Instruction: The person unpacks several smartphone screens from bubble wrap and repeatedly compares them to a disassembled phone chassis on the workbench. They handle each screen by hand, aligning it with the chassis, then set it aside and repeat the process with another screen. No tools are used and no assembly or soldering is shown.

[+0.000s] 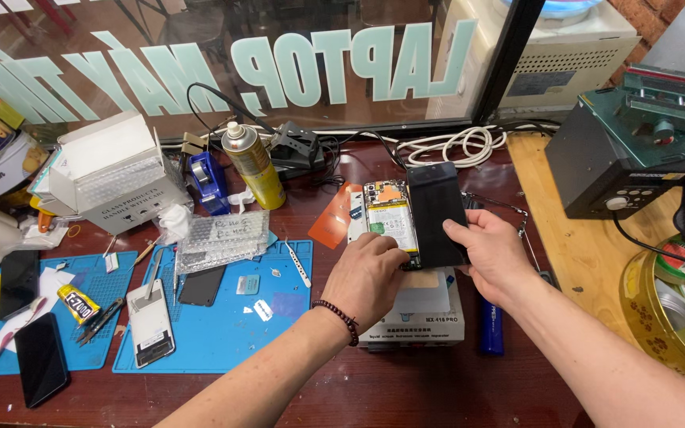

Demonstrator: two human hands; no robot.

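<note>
I see a shiny dark wood bench [406,388]. On it lies a soft-looking blue rubber mat [223,337]. Behind the mat stands a shiny yellow metal spray can [255,166]. Right of the mat, my hands hold a smooth black glass panel [435,212].

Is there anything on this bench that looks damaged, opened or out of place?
Yes. The phone under the left hand is open, its battery and boards exposed. The right hand holds its black screen panel lifted and swung aside. Tools lie scattered over the blue mats.
</note>
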